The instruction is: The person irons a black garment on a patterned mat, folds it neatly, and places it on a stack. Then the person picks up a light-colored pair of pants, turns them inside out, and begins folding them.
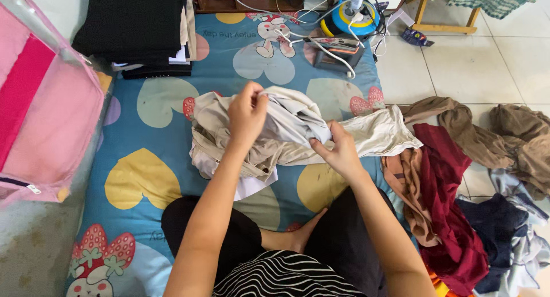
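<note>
Head view: both hands clamp the beige garment (286,131) over the mat (149,142), left hand (247,115) pinching high, right hand (339,151) lower, cloth stretching left-right between them.

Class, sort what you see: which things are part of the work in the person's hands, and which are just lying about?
In hand:
left hand
right hand
beige garment, gripped by both
patterned blue mat under it

Lying about:
black folded stack
clothes iron
maroon cloth
brown clothes
pink storage bag

Bare forearms, black trousers (344,234), and a black-and-white wavy-striped top (286,277).
</note>
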